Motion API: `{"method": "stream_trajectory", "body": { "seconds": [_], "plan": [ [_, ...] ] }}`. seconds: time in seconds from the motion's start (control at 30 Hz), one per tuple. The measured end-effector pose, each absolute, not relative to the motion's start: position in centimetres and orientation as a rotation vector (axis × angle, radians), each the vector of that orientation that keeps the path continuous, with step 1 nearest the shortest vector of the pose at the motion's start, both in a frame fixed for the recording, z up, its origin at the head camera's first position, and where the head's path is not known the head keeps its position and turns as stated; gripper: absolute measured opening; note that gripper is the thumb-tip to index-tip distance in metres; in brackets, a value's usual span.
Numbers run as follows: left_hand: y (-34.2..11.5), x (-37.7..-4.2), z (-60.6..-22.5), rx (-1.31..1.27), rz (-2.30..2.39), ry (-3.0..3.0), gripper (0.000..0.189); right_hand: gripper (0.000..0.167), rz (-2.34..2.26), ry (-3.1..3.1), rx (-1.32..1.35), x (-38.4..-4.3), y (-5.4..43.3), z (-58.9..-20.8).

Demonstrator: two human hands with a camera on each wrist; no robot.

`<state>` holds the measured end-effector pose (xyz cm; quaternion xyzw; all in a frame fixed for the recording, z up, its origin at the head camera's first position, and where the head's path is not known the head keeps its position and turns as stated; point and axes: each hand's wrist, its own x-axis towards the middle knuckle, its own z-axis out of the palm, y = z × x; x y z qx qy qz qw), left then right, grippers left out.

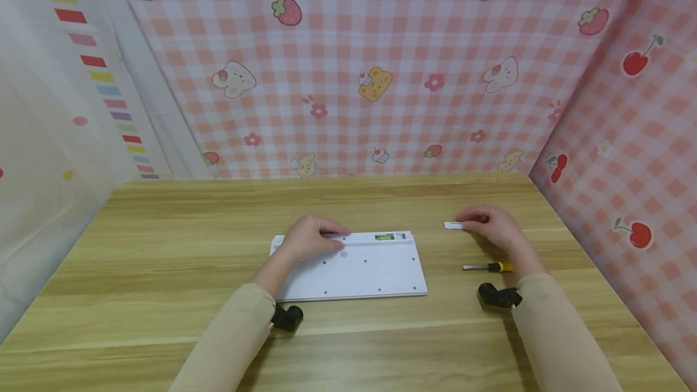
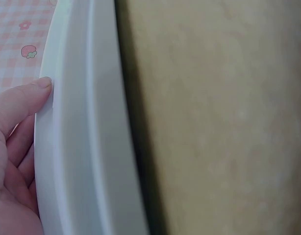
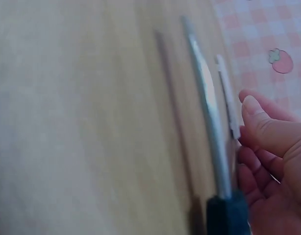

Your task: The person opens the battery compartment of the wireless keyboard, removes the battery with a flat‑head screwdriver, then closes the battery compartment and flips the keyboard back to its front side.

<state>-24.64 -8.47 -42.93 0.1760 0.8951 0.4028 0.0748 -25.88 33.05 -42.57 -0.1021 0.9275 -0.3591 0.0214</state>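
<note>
1. Your left hand [image 1: 309, 238] pinches the white panel [image 1: 376, 274], which extends to its right.
2. At your right hand [image 1: 494, 227] is a white strip [image 1: 452, 225]; gripped or not, I cannot tell.
3. Nearer you lies a screwdriver [image 1: 492, 267].

White keyboard [image 1: 354, 274], yellow-black screwdriver [image 1: 492, 267], pink checked curtain [image 1: 348, 41]

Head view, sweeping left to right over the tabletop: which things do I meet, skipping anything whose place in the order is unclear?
Left hand → green battery → white strip → right hand.
</note>
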Motion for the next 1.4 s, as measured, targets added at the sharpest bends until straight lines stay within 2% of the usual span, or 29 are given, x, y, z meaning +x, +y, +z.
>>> {"method": "stream_trajectory", "body": {
  "seconds": [0.27,0.63,0.9,1.27,1.4],
  "plan": [
    [-8.5,-24.7,-43.1,0.524,1.21,2.685,0.025,0.041,-1.144,2.821,-0.386,-23.9,35.3,-41.6],
    [-8.5,-24.7,-43.0,0.511,1.207,2.684,0.026,0.048,-1.196,2.71,-0.592,-19.9,38.6,-41.4],
    [-8.5,-24.7,-43.0,0.501,1.207,2.678,0.026,0.044,-1.206,2.715,-0.689,-18.5,40.2,-42.6],
    [-8.4,-24.6,-42.9,0.482,1.218,2.67,0.026,0.041,-1.216,2.736,-0.831,-18.4,40.9,-43.5],
    [-8.5,-24.7,-42.9,0.494,1.222,2.671,0.026,0.037,-1.221,2.749,-0.809,-18.3,41.0,-43.8]
  ]
}}
